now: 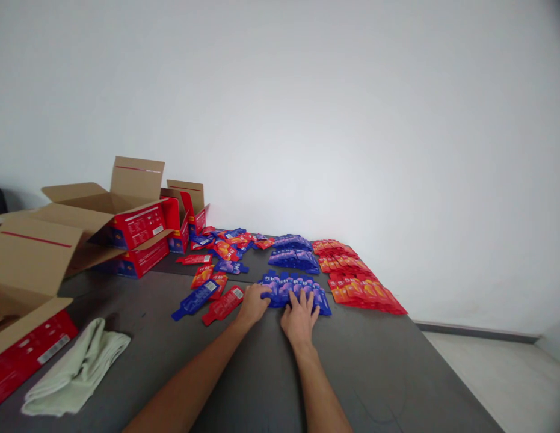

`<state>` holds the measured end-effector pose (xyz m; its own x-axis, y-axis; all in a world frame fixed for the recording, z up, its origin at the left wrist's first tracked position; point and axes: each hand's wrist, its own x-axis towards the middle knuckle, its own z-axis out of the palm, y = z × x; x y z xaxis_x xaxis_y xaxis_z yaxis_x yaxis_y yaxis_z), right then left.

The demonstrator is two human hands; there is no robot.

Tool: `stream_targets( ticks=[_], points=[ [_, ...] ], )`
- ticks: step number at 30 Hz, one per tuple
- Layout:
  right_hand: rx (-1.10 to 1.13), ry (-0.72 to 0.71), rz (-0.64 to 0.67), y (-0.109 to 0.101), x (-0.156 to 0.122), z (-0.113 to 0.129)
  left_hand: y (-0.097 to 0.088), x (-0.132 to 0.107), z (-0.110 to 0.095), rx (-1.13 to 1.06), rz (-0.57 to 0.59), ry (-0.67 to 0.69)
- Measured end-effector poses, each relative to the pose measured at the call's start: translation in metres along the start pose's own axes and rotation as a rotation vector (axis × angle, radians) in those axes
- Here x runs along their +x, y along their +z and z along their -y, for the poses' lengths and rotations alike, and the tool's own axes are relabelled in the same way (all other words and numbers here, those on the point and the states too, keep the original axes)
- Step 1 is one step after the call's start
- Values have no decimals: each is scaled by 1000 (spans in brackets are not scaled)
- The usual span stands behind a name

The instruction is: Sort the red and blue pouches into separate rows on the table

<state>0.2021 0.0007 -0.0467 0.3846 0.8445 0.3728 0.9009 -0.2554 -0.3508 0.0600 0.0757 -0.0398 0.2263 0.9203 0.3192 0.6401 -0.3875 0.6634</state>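
two hands at the front blue row, seemingly making it even

the left hand [254, 305] is at the left end of the front row of blue pouches [286, 285]. its fingers are bent over the edge, but i cannot tell whether they pinch a pouch or only press on it. the right hand [300, 319] has its fingers spread apart, with fingertips resting on the near side of the same row; it does not appear to grasp anything.

i judge that the step in hand is to straighten these overlapping pouches. just beyond the hands lie two more blue rows [294, 260], and to their right are the rows of red pouches [365, 291], similarly overlapped.

close to the left of the left hand there is a loose red pouch [223, 305], and beside it a loose blue pouch [196, 299]. farther away, beyond the left hand and to its left, is a mixed pile [232, 243].

in my opinion, the next move calls for light pressure from both sides, so that the edges come in line and the overlap is not disturbed.
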Motion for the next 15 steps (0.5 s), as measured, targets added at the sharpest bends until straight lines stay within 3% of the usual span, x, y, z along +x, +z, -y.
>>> stream_targets(
  ticks=[5, 15],
  points=[
    [7, -38, -26, 0, 0, 0, -3, -2, -5, 35, 25, -96],
    [21, -40, 14, -5, 0, 2, 7, -6, -9, -58, 44, -45]
  ],
)
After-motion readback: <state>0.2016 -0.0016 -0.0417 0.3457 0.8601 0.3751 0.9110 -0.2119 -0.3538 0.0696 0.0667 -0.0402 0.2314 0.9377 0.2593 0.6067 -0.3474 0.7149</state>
